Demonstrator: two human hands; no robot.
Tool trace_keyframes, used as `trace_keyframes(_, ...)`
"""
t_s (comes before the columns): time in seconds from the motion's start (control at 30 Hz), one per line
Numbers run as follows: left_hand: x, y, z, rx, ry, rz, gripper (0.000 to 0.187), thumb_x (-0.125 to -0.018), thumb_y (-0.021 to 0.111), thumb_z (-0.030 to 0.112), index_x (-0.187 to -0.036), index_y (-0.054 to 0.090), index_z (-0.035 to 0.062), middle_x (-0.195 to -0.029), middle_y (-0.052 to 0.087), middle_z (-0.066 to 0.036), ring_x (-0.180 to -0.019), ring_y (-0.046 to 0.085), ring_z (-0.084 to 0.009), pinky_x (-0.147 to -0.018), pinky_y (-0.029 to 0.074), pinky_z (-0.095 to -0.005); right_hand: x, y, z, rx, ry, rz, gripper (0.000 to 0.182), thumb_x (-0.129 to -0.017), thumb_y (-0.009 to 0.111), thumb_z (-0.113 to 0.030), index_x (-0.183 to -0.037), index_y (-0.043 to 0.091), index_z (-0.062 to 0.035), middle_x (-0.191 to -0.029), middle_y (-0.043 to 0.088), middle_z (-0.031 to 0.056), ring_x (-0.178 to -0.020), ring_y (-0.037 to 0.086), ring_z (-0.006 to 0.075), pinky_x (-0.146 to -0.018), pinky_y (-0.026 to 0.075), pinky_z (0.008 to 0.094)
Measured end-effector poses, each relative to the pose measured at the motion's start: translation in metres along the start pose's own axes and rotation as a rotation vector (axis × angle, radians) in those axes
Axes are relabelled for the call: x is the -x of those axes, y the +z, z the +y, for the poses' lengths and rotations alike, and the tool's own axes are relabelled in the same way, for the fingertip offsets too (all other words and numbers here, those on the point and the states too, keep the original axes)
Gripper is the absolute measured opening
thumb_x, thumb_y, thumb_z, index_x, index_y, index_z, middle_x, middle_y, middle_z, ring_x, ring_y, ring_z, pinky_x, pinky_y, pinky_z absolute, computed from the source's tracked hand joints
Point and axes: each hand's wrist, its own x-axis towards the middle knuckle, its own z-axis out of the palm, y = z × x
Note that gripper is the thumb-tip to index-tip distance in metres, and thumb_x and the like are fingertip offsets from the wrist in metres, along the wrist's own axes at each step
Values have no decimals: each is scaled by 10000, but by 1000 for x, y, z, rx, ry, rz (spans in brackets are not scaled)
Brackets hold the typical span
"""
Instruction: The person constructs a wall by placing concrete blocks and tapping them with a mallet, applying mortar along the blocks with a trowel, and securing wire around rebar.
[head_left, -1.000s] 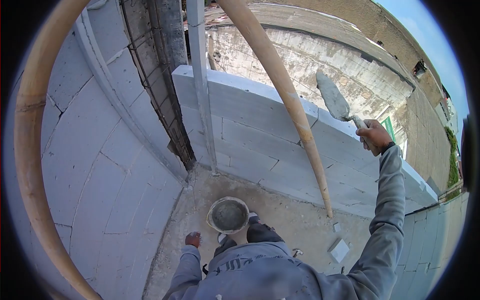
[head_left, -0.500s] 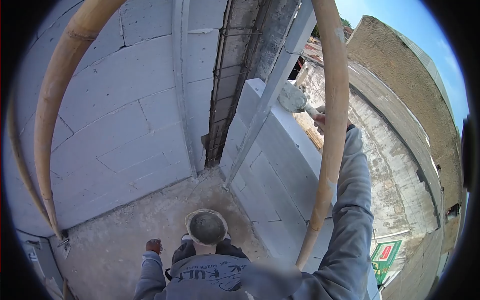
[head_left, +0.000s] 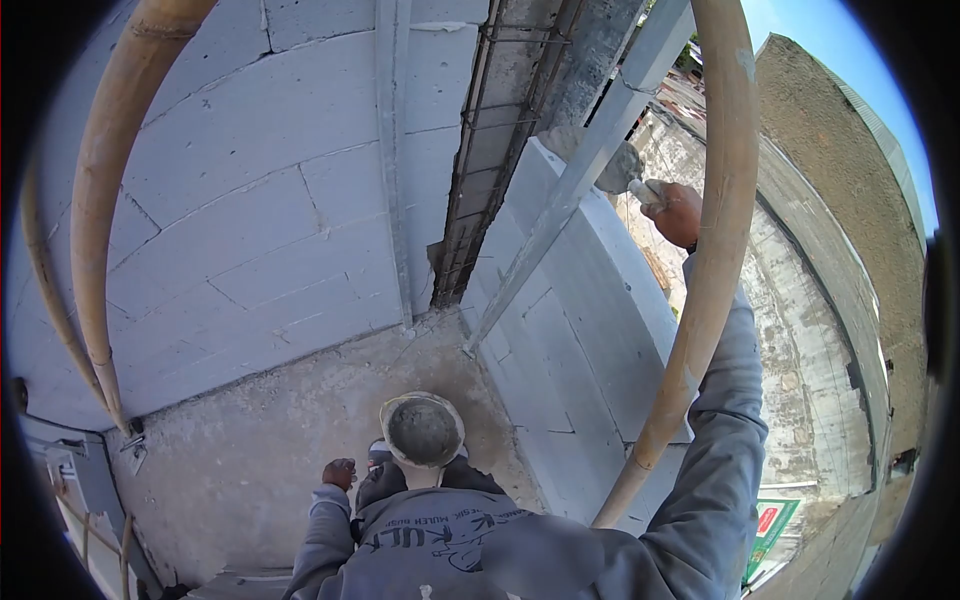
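Note:
My right hand (head_left: 677, 214) is wrapped round the light handle of a trowel (head_left: 620, 168), whose grey blade lies just past the metal post, at the top of the low block wall (head_left: 600, 235). Part of the blade is hidden behind the post. My left hand (head_left: 340, 473) hangs low beside my left leg with its fingers curled; whether anything is in them is too small to tell. Between my feet on the floor stands a round bucket (head_left: 424, 430) with grey mortar inside.
A metal post (head_left: 575, 185) slants up in front of the low wall. Bamboo poles rise at the right (head_left: 722, 150) and left (head_left: 92, 230). A tall block wall (head_left: 250, 210) and a gap with rebar (head_left: 490, 140) stand ahead. Rooftops lie below, at the right.
The view has shifted, so the scene sits differently in the frame. The trowel has moved towards the wall's far end, now partly behind the post, and my right hand is out from behind the bamboo.

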Motion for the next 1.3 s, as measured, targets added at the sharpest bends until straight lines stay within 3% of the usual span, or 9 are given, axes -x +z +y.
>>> trace_keyframes(0.17, -30, -57, 66, 527, -328, 39, 244, -860, 492, 234, -979, 594, 46, -771, 624, -52, -602, 615, -151, -461, 468, -300, 67, 14, 36, -29, 83, 150, 322, -808, 605, -223, -1077, 587, -47, -874, 619, 183, -888, 597, 293, -692, 456, 401)
trace_keyframes(0.27, -53, -63, 61, 401, -391, -83, 244, -842, 503, 236, -961, 590, 42, -776, 629, -58, -604, 621, -166, -478, 477, -309, 105, 36, 63, -1586, 489, 134, 205, -811, 593, -177, -955, 609, -33, -869, 631, 166, -830, 601, 285, -657, 469, 374)
trace_keyframes(0.4, -104, -47, 1, -186, 324, -137, 227, -836, 516, 249, -934, 589, 58, -808, 637, -69, -613, 628, -180, -502, 491, -316, 161, -12, 9, -233, 150, 191, 240, -743, 601, -225, -893, 621, -39, -799, 606, 201, -742, 578, 369, -643, 465, 391)
trace_keyframes(0.5, -102, -73, 44, 232, -303, -174, 210, -831, 531, 269, -903, 594, 82, -879, 643, -77, -654, 637, -197, -537, 506, -328, 186, -34, -14, -9, 132, 55, 159, -741, 619, -148, -834, 630, -19, -786, 618, 177, -720, 588, 342, -633, 465, 383)
trace_keyframes(0.57, -150, -57, -19, -52, 249, -95, 238, -841, 526, 299, -879, 599, 76, -838, 645, -67, -631, 633, -198, -529, 501, -335, 202, -35, -13, -16, 170, 66, 160, -754, 595, -131, -858, 626, -13, -782, 608, 191, -687, 566, 362, -631, 462, 375)
trace_keyframes(0.87, -126, -85, 85, 238, -259, -226, 283, -868, 494, 268, -1081, 570, 98, -831, 634, -51, -635, 606, -165, -510, 464, -344, 235, -48, -10, -202, 387, 47, 393, -731, 654, -115, -1107, 592, -19, -859, 616, 223, -787, 598, 352, -724, 461, 371)
trace_keyframes(1.0, -136, -56, 61, -7, 146, -124, 251, -879, 499, 286, -904, 598, 57, -727, 624, -42, -564, 599, -170, -501, 482, -322, 206, -46, 0, -152, 394, -65, 329, -758, 622, -122, -1064, 599, -4, -830, 618, 219, -748, 606, 321, -703, 462, 349)
trace_keyframes(1.1, -114, -67, 105, 233, -351, -164, 183, -860, 484, 210, -951, 596, 98, -866, 637, -36, -728, 626, -170, -595, 505, -310, 168, -42, 5, -316, 376, -13, 272, -778, 595, -134, -1006, 604, 12, -820, 616, 217, -726, 597, 305, -696, 457, 343)
trace_keyframes(1.3, -147, -11, 22, -146, 231, -153, 324, -877, 502, 305, -1093, 559, 72, -879, 647, -64, -676, 632, -171, -544, 497, -334, 48, -6, 25, -613, 219, 141, 304, -813, 640, -273, -1011, 608, -44, -831, 602, 35, -651, 528, 137, -608, 439, 285)
